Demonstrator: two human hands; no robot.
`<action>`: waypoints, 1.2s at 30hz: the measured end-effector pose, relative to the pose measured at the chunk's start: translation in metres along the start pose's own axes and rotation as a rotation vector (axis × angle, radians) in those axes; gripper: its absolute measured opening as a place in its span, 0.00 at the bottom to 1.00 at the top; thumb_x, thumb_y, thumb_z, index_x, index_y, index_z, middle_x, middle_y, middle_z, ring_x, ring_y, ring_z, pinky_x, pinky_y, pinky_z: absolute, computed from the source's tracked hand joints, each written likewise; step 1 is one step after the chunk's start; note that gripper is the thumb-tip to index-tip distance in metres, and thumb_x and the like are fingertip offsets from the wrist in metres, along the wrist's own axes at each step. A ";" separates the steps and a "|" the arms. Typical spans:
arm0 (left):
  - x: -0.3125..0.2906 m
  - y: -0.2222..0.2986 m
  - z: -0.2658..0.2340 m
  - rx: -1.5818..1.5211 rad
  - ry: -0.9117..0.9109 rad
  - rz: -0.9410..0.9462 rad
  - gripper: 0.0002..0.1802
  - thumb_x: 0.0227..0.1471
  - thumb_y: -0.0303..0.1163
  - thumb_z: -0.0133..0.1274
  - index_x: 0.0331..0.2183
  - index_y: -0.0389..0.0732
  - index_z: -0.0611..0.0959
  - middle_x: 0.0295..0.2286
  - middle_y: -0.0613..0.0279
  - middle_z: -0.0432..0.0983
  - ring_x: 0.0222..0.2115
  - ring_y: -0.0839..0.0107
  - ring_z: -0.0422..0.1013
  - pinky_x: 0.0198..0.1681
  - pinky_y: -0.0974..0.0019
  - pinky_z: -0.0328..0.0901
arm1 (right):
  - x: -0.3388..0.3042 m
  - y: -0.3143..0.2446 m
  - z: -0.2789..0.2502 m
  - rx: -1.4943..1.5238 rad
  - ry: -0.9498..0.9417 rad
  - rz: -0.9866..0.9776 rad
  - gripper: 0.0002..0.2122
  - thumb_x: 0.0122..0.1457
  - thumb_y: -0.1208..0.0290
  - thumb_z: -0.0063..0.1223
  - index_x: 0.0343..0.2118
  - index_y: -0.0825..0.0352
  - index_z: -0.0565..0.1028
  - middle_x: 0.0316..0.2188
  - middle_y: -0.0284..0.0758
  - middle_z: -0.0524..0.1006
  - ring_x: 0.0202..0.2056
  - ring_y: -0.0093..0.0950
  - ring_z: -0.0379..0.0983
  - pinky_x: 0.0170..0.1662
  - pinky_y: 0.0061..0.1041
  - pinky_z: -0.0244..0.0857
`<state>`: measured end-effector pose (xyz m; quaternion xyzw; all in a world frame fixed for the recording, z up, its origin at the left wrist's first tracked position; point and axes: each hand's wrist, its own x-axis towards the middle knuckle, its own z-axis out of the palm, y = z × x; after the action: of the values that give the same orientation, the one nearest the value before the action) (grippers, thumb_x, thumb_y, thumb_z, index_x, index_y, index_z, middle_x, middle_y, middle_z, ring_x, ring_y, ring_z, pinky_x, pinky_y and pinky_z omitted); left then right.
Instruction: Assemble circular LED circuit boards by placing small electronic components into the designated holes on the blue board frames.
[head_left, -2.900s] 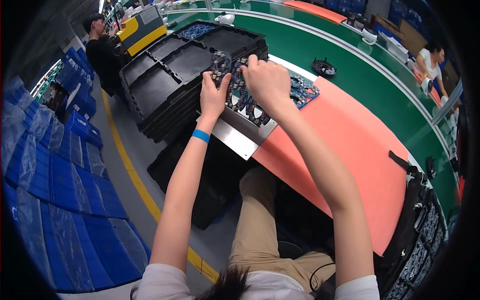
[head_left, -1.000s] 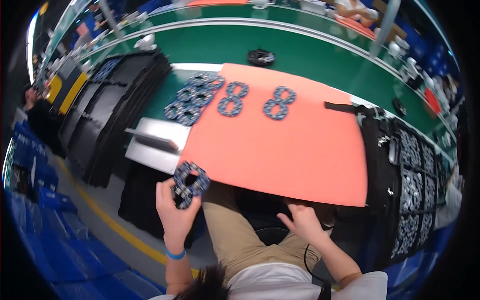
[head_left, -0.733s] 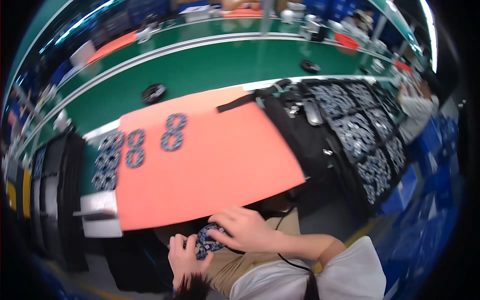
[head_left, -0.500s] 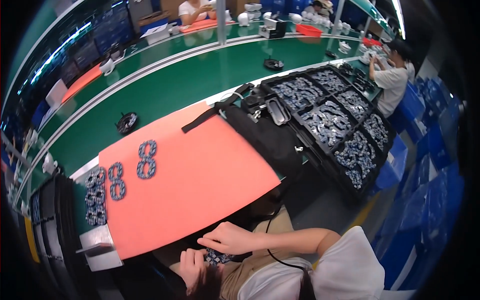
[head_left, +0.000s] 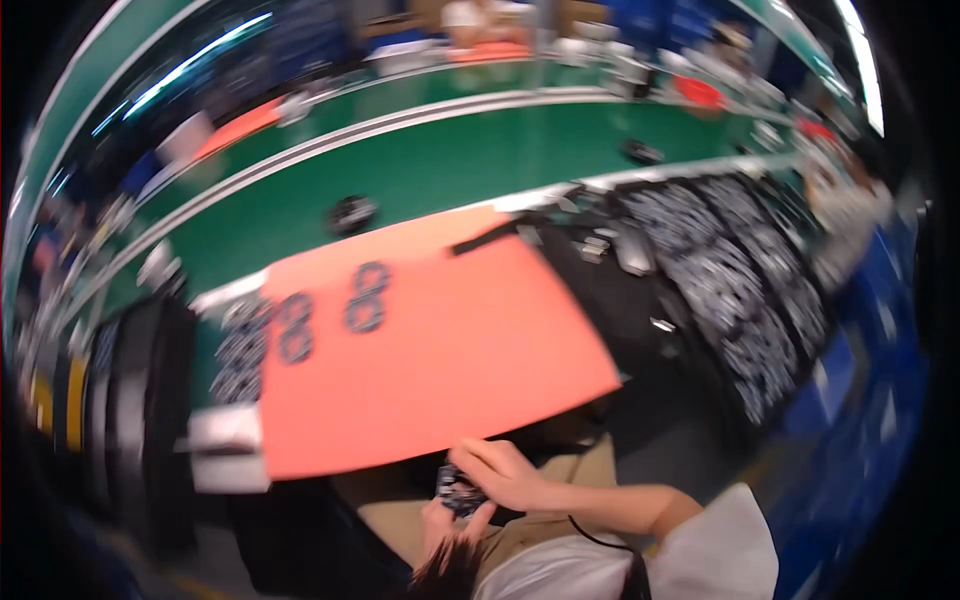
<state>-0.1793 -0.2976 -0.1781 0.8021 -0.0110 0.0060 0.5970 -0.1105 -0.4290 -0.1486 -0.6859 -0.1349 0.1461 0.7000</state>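
Below the front edge of the orange-pink mat (head_left: 430, 390), over the lap, both hands hold a dark speckled blue-and-black piece (head_left: 458, 496). My left hand (head_left: 440, 526) grips it from below, partly covered by dark hair. My right hand (head_left: 505, 478) closes over its upper right side. Blur and the fingers hide the piece's full shape. On the mat lie two figure-eight pairs of speckled dark rings, one pair (head_left: 295, 328) near the left edge and another pair (head_left: 367, 298) further right. A group of similar rings (head_left: 240, 352) sits at the mat's left edge.
A black compartment tray (head_left: 735, 290) full of small speckled parts stands right, beside a black bag (head_left: 600, 290). Stacked black trays (head_left: 140, 410) stand left. A dark round part (head_left: 352, 214) lies on the green bench (head_left: 440, 150). Other people work at the far side and right.
The view has swung, so the scene sits further right and blurs. Both hands have lifted the speckled piece closer to the mat's edge, and more of it shows between them.
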 end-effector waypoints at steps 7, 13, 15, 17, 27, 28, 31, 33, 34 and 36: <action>-0.002 -0.004 -0.039 -0.056 -0.194 0.278 0.17 0.51 0.38 0.54 0.37 0.34 0.77 0.30 0.52 0.75 0.33 0.58 0.72 0.38 0.64 0.66 | 0.017 0.003 -0.004 0.168 -0.469 0.406 0.18 0.66 0.61 0.32 0.26 0.69 0.69 0.21 0.29 0.68 0.25 0.19 0.63 0.32 0.18 0.58; -0.056 0.008 -0.062 -0.535 0.147 -0.027 0.10 0.56 0.31 0.51 0.25 0.38 0.71 0.21 0.69 0.61 0.24 0.80 0.58 0.29 0.73 0.56 | 0.039 0.002 0.051 0.629 -0.799 0.444 0.21 0.65 0.53 0.31 0.20 0.64 0.60 0.19 0.31 0.61 0.21 0.24 0.57 0.28 0.22 0.56; -0.063 0.012 -0.075 -0.432 0.374 0.001 0.09 0.56 0.29 0.49 0.24 0.40 0.70 0.20 0.71 0.56 0.23 0.79 0.56 0.28 0.72 0.53 | 0.041 -0.016 0.070 0.291 -0.839 0.226 0.11 0.63 0.64 0.41 0.32 0.68 0.66 0.25 0.30 0.65 0.26 0.19 0.62 0.32 0.18 0.58; -0.061 0.001 -0.090 -0.393 0.463 0.056 0.10 0.56 0.29 0.48 0.23 0.39 0.71 0.19 0.71 0.57 0.22 0.79 0.56 0.27 0.71 0.52 | 0.045 -0.028 0.092 0.150 -0.829 0.122 0.10 0.53 0.78 0.58 0.34 0.68 0.68 0.26 0.29 0.69 0.28 0.12 0.63 0.31 0.12 0.56; -0.057 -0.006 -0.243 -0.111 0.804 0.062 0.17 0.62 0.40 0.34 0.30 0.39 0.72 0.21 0.71 0.59 0.22 0.82 0.55 0.25 0.76 0.52 | 0.175 -0.061 0.278 0.018 -0.772 -0.472 0.07 0.53 0.75 0.56 0.27 0.66 0.67 0.21 0.27 0.71 0.25 0.16 0.68 0.27 0.18 0.61; -0.053 0.000 -0.258 -0.145 0.833 0.100 0.15 0.60 0.39 0.33 0.35 0.39 0.71 0.24 0.70 0.58 0.24 0.83 0.55 0.28 0.78 0.52 | 0.203 -0.071 0.296 -0.125 -0.669 -0.569 0.07 0.51 0.74 0.57 0.26 0.67 0.68 0.21 0.28 0.72 0.24 0.17 0.68 0.28 0.19 0.61; -0.061 -0.001 -0.296 -0.179 0.891 0.079 0.19 0.53 0.36 0.40 0.46 0.40 0.65 0.29 0.68 0.58 0.29 0.82 0.56 0.35 0.78 0.54 | 0.283 -0.077 0.357 -0.197 -0.426 -0.707 0.12 0.47 0.69 0.59 0.25 0.71 0.69 0.19 0.37 0.73 0.22 0.24 0.70 0.28 0.26 0.63; -0.064 0.001 -0.311 -0.174 0.996 0.071 0.23 0.49 0.27 0.45 0.49 0.40 0.62 0.29 0.66 0.59 0.29 0.80 0.57 0.36 0.76 0.56 | 0.321 -0.065 0.397 -0.387 -0.353 -0.679 0.13 0.45 0.67 0.58 0.26 0.71 0.69 0.23 0.42 0.75 0.26 0.36 0.74 0.31 0.31 0.65; -0.062 0.005 -0.316 -0.135 1.026 0.042 0.25 0.48 0.24 0.45 0.49 0.40 0.62 0.29 0.66 0.61 0.28 0.80 0.58 0.35 0.76 0.57 | 0.341 -0.055 0.410 -0.477 -0.303 -0.702 0.13 0.45 0.66 0.58 0.26 0.71 0.70 0.24 0.44 0.76 0.28 0.39 0.74 0.32 0.33 0.65; -0.068 0.005 -0.324 -0.123 1.087 0.023 0.25 0.49 0.22 0.45 0.50 0.39 0.61 0.28 0.66 0.62 0.28 0.81 0.59 0.34 0.77 0.58 | 0.354 -0.049 0.426 -0.816 -0.366 -0.690 0.14 0.47 0.63 0.54 0.31 0.69 0.72 0.29 0.43 0.77 0.36 0.41 0.74 0.41 0.40 0.63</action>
<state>-0.2465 0.0114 -0.0817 0.6469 0.2902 0.4255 0.5624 0.0508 0.1001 -0.0946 -0.7806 -0.5162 -0.0388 0.3502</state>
